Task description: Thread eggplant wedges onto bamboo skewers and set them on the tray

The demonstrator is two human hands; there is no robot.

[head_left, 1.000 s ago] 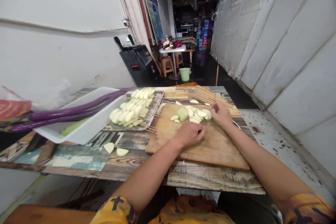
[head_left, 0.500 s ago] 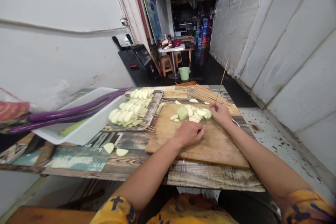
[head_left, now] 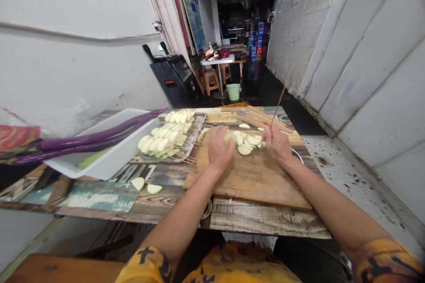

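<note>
My left hand is closed round the side of a pale green vegetable chunk, at the left of a pile of cut slices on the wooden cutting board. Thumb and fingers partly cover the chunk. In my right hand a thin bamboo skewer is pinched, its long end pointing up and slightly right. That hand is just right of the slices; the skewer's lower end is hidden by it. Left of the board, a metal tray bears several skewers threaded with pale slices.
A white bin with long purple eggplants stands at the left. Loose skewers lie behind the board. Two slices rest on the table's front left. A green bucket stands on the floor beyond.
My left hand has moved from in front of the slices to the left and away from me, onto the green chunk. My right hand, still with the skewer, has shifted slightly.
</note>
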